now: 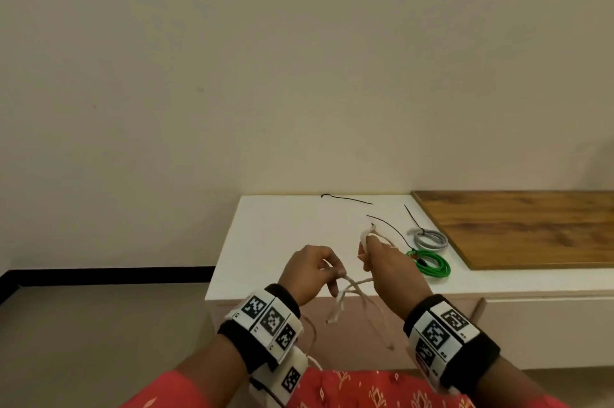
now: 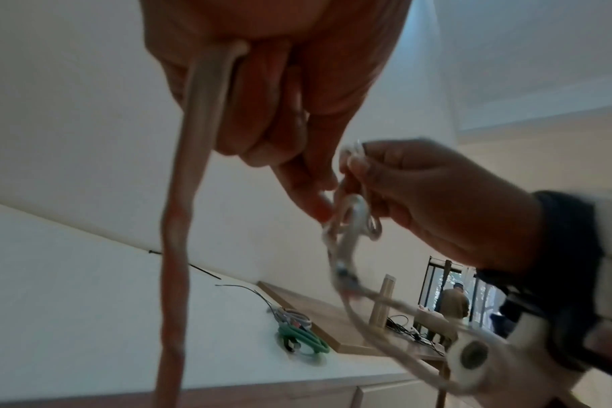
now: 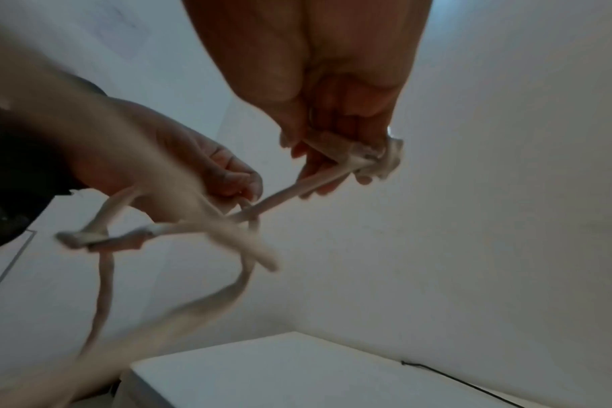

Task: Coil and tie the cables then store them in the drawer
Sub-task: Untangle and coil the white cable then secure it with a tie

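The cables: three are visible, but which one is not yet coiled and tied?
The white cable, held in the air between the left hand and right hand, hangs loose. The grey cable and green cable lie coiled on the white cabinet.

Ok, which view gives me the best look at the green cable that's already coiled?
The head view: the green cable lies coiled on the white cabinet top, sharp and whole, just in front of the grey cable. The left wrist view shows it smaller and blurred. The right wrist view does not show it.
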Demonstrator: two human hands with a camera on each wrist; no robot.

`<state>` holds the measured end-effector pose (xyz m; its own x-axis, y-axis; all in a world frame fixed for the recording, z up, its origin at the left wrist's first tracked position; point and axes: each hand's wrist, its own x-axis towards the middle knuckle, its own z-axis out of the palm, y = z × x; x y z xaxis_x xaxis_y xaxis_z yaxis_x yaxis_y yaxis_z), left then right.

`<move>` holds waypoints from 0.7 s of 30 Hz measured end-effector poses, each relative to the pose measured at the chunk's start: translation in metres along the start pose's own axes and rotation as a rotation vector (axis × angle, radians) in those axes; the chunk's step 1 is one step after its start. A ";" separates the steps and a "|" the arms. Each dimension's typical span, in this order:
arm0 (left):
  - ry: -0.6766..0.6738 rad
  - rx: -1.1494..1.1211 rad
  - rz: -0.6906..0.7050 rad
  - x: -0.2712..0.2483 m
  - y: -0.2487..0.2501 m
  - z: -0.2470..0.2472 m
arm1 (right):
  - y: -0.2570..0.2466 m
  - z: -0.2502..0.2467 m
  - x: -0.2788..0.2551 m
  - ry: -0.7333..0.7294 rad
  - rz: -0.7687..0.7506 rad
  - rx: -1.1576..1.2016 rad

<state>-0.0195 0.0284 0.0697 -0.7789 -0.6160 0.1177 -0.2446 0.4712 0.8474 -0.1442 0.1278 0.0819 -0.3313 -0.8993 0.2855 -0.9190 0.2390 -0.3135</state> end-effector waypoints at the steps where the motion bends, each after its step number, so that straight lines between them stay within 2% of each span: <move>1: 0.016 -0.001 -0.001 0.001 -0.001 -0.002 | 0.001 -0.002 0.000 -0.055 0.005 -0.059; 4: 0.095 0.010 0.002 0.004 -0.005 -0.009 | -0.001 -0.008 -0.002 -0.202 -0.024 -0.186; 8: 0.212 0.047 -0.018 0.011 -0.014 -0.021 | -0.002 -0.012 -0.006 -0.343 -0.041 -0.169; 12: 0.356 0.076 -0.064 0.015 -0.030 -0.042 | 0.002 -0.017 -0.010 -0.359 -0.115 -0.271; 15: 0.435 0.071 -0.120 0.018 -0.050 -0.063 | 0.010 -0.020 -0.016 -0.331 -0.129 -0.223; 19: 0.583 -0.014 -0.318 0.013 -0.100 -0.108 | 0.024 -0.029 -0.029 -0.301 -0.060 -0.132; 21: 0.604 -0.028 -0.401 0.007 -0.120 -0.120 | 0.025 -0.031 -0.036 -0.272 -0.063 -0.087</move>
<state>0.0732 -0.1082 0.0308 -0.1758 -0.9830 0.0534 -0.4232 0.1244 0.8974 -0.1621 0.1780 0.0919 -0.2148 -0.9756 0.0450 -0.9547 0.2000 -0.2203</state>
